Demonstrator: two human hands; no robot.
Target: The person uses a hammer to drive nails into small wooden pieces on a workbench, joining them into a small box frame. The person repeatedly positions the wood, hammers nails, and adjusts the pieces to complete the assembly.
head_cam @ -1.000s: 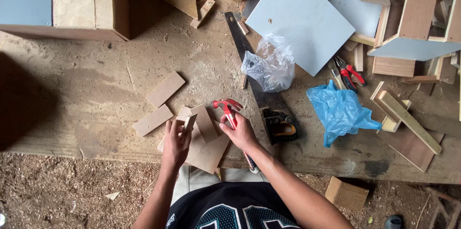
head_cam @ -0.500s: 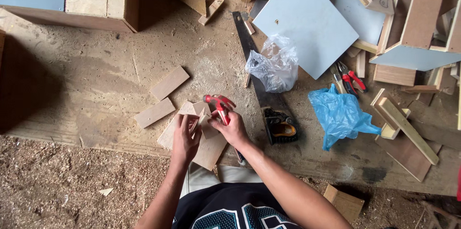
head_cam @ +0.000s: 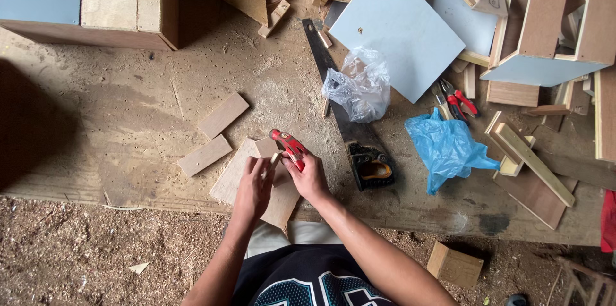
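Since a second ago we have drawn both hands closer over the wood pieces at the bench's near edge. Our right hand (head_cam: 310,176) is clenched around the red-handled tool (head_cam: 290,147); our left hand (head_cam: 253,185) pinches a small wood strip (head_cam: 274,162) against it. Sawdust coats the bench (head_cam: 128,120); a handsaw (head_cam: 346,120) lies just beside.

Red-handled tool (head_cam: 289,146) in right hand (head_cam: 309,178); crumpled blue plastic bag (head_cam: 446,147) centre right; pale blue square panel (head_cam: 396,28) top centre; clear bag (head_cam: 358,85); black-handled handsaw (head_cam: 350,123); tan wood offcuts (head_cam: 222,115) centre left.
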